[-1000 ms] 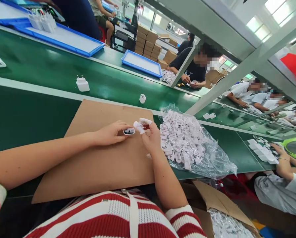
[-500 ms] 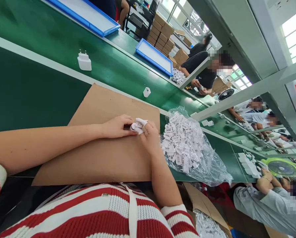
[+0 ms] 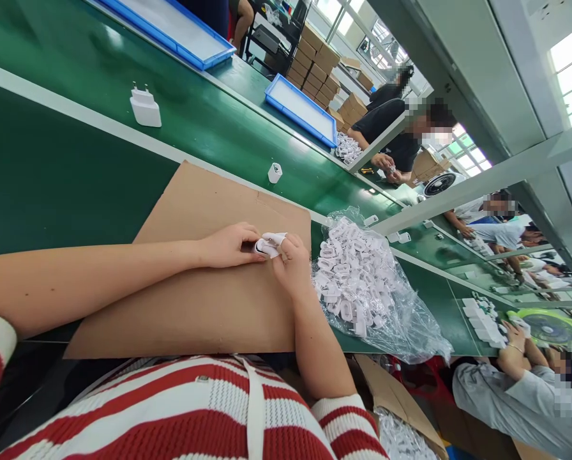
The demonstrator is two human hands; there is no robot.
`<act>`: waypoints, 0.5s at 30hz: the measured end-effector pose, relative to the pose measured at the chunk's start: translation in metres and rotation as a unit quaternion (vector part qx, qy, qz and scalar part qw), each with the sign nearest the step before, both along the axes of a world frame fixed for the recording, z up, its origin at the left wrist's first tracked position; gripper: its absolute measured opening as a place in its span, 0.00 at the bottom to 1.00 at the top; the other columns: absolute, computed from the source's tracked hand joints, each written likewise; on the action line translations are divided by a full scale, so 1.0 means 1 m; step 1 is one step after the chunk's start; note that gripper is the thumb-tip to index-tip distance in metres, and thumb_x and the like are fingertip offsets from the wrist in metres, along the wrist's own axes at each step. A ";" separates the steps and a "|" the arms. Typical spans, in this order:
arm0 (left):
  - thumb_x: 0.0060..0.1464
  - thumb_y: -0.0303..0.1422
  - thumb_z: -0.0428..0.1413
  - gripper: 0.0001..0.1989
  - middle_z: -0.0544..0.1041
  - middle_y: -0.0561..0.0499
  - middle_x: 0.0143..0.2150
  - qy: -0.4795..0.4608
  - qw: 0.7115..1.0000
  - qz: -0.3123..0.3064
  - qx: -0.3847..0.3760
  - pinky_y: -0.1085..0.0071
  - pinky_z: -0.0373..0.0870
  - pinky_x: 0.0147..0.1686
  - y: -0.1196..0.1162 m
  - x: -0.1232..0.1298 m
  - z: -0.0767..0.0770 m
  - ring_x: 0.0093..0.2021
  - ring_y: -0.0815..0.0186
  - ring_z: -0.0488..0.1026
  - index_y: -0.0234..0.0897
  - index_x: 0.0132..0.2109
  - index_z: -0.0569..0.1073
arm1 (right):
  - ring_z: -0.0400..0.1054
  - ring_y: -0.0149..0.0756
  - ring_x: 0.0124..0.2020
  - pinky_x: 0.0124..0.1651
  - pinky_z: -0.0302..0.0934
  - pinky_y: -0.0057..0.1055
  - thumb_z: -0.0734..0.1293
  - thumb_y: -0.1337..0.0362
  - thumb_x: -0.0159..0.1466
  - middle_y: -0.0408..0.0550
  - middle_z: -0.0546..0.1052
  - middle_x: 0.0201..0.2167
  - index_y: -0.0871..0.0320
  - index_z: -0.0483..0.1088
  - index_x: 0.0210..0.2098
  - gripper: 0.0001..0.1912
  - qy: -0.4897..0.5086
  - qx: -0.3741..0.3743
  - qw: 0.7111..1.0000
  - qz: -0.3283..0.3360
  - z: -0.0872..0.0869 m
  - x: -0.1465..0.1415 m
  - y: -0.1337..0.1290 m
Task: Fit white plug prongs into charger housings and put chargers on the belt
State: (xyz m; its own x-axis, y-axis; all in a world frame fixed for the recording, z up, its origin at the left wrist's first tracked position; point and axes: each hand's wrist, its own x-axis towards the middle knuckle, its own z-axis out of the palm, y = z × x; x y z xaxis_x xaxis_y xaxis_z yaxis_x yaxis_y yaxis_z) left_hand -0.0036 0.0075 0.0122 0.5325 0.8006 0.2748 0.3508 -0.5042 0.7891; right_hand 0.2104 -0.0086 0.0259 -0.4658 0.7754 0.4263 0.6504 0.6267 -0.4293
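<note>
My left hand [image 3: 229,245] pinches a small white plastic part [image 3: 262,246] between thumb and fingers, just above the cardboard sheet [image 3: 209,306]. Against that part, my right hand [image 3: 290,259] presses a crumpled white cloth [image 3: 274,239], its fingers closed. Fingers and cloth cover most of the part, so its exact shape is hidden. To the right of my right hand lies a clear plastic bag [image 3: 410,313] with a heap of white plastic housings [image 3: 353,275] in its opening.
Beyond the cardboard, the green belt [image 3: 209,134] carries a white plug charger [image 3: 145,107] and a small white housing [image 3: 275,172]. Blue-rimmed trays [image 3: 302,112] stand along the far side. A metal frame [image 3: 458,185] slants across the right. Co-workers [image 3: 386,128] sit opposite and to the right.
The plug charger and the small housing on the belt have shifted left. My hands stay nearly in place, still holding the part and the cloth.
</note>
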 end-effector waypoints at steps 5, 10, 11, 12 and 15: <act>0.59 0.54 0.59 0.22 0.77 0.46 0.38 0.000 1.000 0.004 -0.005 0.62 0.71 0.50 -0.001 0.001 0.001 0.43 0.56 0.73 0.40 0.39 0.81 | 0.69 0.44 0.47 0.51 0.66 0.38 0.61 0.73 0.65 0.51 0.78 0.42 0.54 0.75 0.51 0.19 0.013 0.022 1.000 0.003 0.003 -0.002 -0.004; 0.58 0.55 0.59 0.23 0.77 0.45 0.38 0.004 1.000 0.005 -0.010 0.62 0.71 0.50 -0.001 0.001 0.003 0.43 0.56 0.73 0.40 0.40 0.82 | 0.69 0.43 0.48 0.52 0.67 0.38 0.61 0.74 0.65 0.51 0.78 0.43 0.53 0.76 0.50 0.18 -0.005 -0.003 1.000 0.003 0.005 -0.003 -0.004; 0.59 0.55 0.59 0.22 0.77 0.45 0.38 0.005 1.000 0.002 -0.008 0.62 0.71 0.50 -0.001 0.001 0.003 0.44 0.56 0.73 0.40 0.39 0.82 | 0.69 0.43 0.48 0.52 0.66 0.37 0.61 0.74 0.65 0.51 0.78 0.43 0.53 0.76 0.50 0.19 -0.008 -0.002 1.000 0.007 0.005 -0.003 -0.004; 0.59 0.55 0.59 0.22 0.77 0.45 0.38 0.006 1.000 -0.001 -0.005 0.62 0.71 0.50 -0.001 0.000 0.003 0.44 0.56 0.73 0.40 0.39 0.81 | 0.69 0.43 0.48 0.52 0.66 0.38 0.61 0.74 0.65 0.51 0.78 0.44 0.53 0.76 0.51 0.19 -0.011 0.001 1.000 0.011 0.004 -0.003 -0.004; 0.59 0.54 0.59 0.22 0.77 0.46 0.38 0.004 1.000 -0.006 0.001 0.62 0.70 0.50 0.000 0.000 0.001 0.43 0.56 0.73 0.40 0.37 0.81 | 0.69 0.44 0.48 0.53 0.66 0.38 0.61 0.74 0.65 0.52 0.78 0.43 0.53 0.75 0.52 0.20 -0.018 0.016 1.000 0.018 0.002 -0.003 -0.004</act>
